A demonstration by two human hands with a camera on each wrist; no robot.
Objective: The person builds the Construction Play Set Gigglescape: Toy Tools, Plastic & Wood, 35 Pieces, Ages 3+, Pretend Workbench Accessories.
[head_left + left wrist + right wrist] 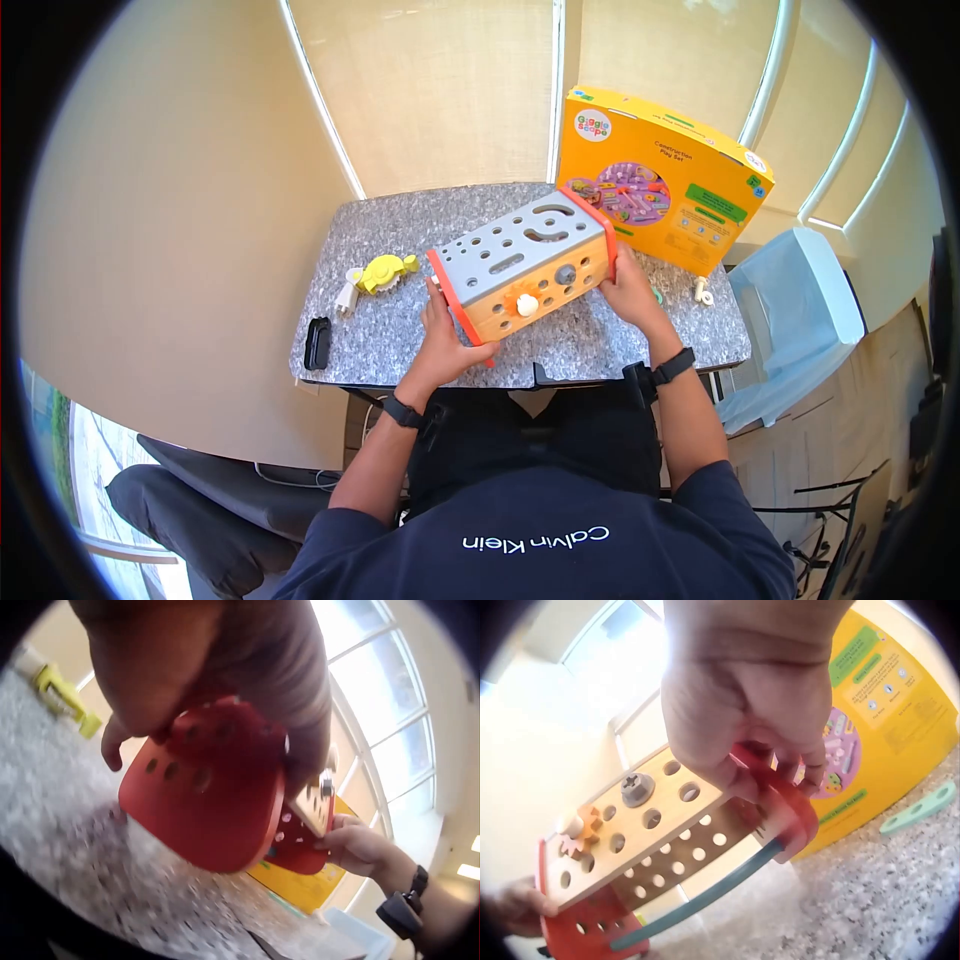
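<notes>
Both hands hold a wooden toy toolbox (pixel 497 240) tilted above the table. Its grey panel, full of holes and slots, faces up, and a blue-green bar (pixel 705 904) spans the underside between the red end plates. My left hand (pixel 440 335) grips the near-left red end plate (pixel 202 817). At the other end, my right hand (pixel 630 290) grips the right red plate (pixel 795 814), fingers curled over its edge. An orange gear with a white screw head (pixel 527 305) and a grey bolt (pixel 565 274) sit on the wooden side facing me.
A yellow play-set box (pixel 670 180) stands at the back right of the speckled table (pixel 350 230). Left lie a yellow-green toy piece (pixel 383 273), a white piece (pixel 347 300) and a black tray (pixel 317 343). White pieces (pixel 703 292) and a mint strip (pixel 919 808) lie right.
</notes>
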